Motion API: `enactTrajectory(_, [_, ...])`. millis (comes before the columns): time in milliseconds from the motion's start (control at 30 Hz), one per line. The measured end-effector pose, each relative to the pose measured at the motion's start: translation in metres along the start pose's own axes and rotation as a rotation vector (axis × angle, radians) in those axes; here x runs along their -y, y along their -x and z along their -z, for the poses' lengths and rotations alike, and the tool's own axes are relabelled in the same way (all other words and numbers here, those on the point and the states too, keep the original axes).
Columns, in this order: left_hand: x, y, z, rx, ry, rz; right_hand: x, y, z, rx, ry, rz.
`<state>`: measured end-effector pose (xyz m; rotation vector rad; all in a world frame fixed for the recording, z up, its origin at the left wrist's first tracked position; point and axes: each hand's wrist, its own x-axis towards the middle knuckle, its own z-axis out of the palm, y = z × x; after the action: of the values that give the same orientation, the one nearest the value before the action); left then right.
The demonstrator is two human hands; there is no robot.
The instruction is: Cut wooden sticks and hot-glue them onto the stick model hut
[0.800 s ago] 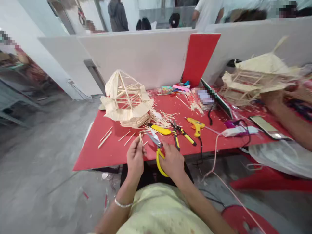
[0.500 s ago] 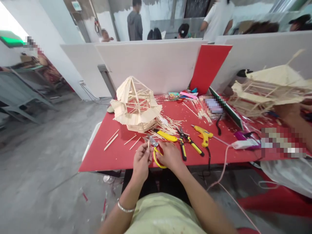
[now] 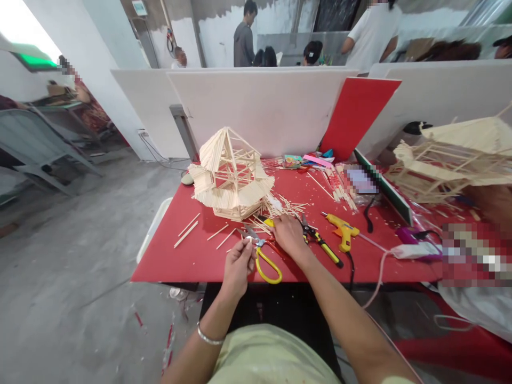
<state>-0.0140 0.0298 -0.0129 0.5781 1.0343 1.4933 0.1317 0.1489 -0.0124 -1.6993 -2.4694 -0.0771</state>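
My left hand [image 3: 239, 264] pinches a short wooden stick [image 3: 250, 240] between thumb and fingers, close to the table's front edge. My right hand [image 3: 288, 234] is closed over a yellow utility knife [image 3: 269, 222], most of which it covers. Between the hands lie scissors [image 3: 269, 269] with a yellow and a red handle, blades pointing away to the left. Right of my right hand are yellow-and-black pliers [image 3: 328, 252], partly hidden. Beyond the hands stands a house model [image 3: 236, 181] made of pale sticks, its roof partly covered.
Loose sticks [image 3: 186, 234] lie on the red table [image 3: 160, 266]. A yellow glue gun [image 3: 342, 229] with a cord rests to the right. A white board [image 3: 256, 112] stands behind. Another stick model [image 3: 448, 165] is at far right, near another person's blurred arm.
My right hand has let go of the scissors and moved up and right onto the utility knife. The scissors now lie on the table. My left hand still holds the stick.
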Motion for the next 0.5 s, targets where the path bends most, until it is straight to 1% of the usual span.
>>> enactTrajectory(133, [0.002,-0.001,0.003,0.015,-0.010,-0.015,-0.003,0.009,0.006,-0.014,0.005,-0.047])
enactTrajectory(233, [0.002,0.001,0.004,0.016,-0.040,-0.043,-0.013,0.034,0.013,-0.071,-0.028,-0.107])
enactTrajectory(300, [0.001,0.003,0.002,0.020,-0.055,-0.037,-0.019,0.059,0.015,-0.176,-0.164,-0.164])
enactTrajectory(367, [0.001,0.006,-0.002,0.030,-0.063,-0.012,-0.022,0.088,0.016,-0.258,-0.383,-0.170])
enactTrajectory(433, [0.001,0.011,-0.007,0.039,-0.067,0.017,-0.020,0.116,0.018,-0.295,-0.569,-0.123])
enactTrajectory(500, [0.002,0.016,-0.014,0.035,-0.062,0.033,-0.015,0.137,0.023,-0.329,-0.649,-0.036])
